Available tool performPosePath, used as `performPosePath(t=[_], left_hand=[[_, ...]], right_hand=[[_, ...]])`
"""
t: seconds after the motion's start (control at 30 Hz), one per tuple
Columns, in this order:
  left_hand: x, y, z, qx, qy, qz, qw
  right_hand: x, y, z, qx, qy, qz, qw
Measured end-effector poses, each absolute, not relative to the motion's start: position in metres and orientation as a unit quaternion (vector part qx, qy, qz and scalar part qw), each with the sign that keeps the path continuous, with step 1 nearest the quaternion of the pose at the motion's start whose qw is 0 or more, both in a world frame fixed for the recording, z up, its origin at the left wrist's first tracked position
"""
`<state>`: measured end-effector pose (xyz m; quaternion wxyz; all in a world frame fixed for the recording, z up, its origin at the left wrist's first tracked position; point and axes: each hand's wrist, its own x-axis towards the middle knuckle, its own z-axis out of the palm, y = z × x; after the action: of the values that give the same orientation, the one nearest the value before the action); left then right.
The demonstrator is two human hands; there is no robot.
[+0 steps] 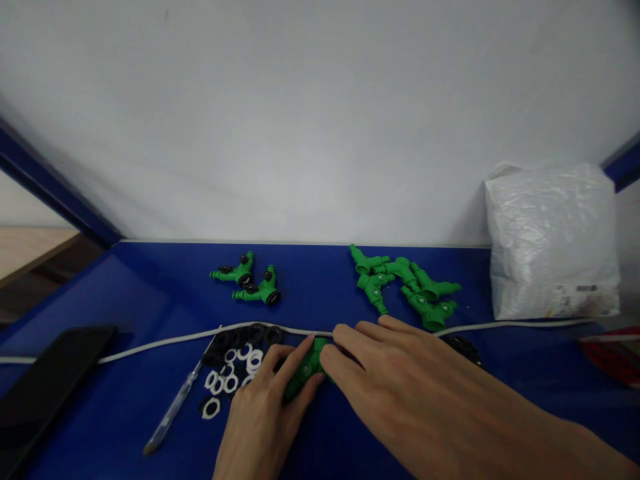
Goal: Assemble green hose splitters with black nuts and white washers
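My left hand [265, 407] is closed around a green plastic Y-shaped hose splitter [313, 363], thumb on the near side and fingers on the far side. My right hand [425, 387] reaches over from the right with bent fingers, its index fingertip against the splitter's upper right part. Its thumb and whatever lies under the fingers are hidden. Just left of my left hand lie loose white plastic rings [231, 383] and black rings [256, 332]. Small black parts [463, 348] show partly behind my right hand.
Two green splitters with black valve knobs [260, 291] lie at the back left. Several bare green splitters [429, 313] are piled at back right, beside a white plastic-wrapped package [555, 247]. A white cable [160, 343] crosses the blue table. A clear-handled screwdriver [173, 412] and flat black device [55, 393] lie left.
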<state>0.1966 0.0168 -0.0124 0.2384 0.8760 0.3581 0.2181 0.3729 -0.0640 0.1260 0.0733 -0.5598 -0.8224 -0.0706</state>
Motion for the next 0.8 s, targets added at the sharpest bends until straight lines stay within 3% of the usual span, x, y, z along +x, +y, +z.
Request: performPosePath(t=[0.37, 0.8], left_hand=[[0.195, 0.019, -0.017, 0.874, 0.362, 0.201, 0.255], [0.192, 0.021, -0.018, 0.878, 0.346, 0.211, 0.253]], right_hand=[[0.378, -0.065, 0.114, -0.563, -0.814, -0.13, 0.052], [0.376, -0.065, 0.123, -0.563, -0.822, -0.052, 0.067]])
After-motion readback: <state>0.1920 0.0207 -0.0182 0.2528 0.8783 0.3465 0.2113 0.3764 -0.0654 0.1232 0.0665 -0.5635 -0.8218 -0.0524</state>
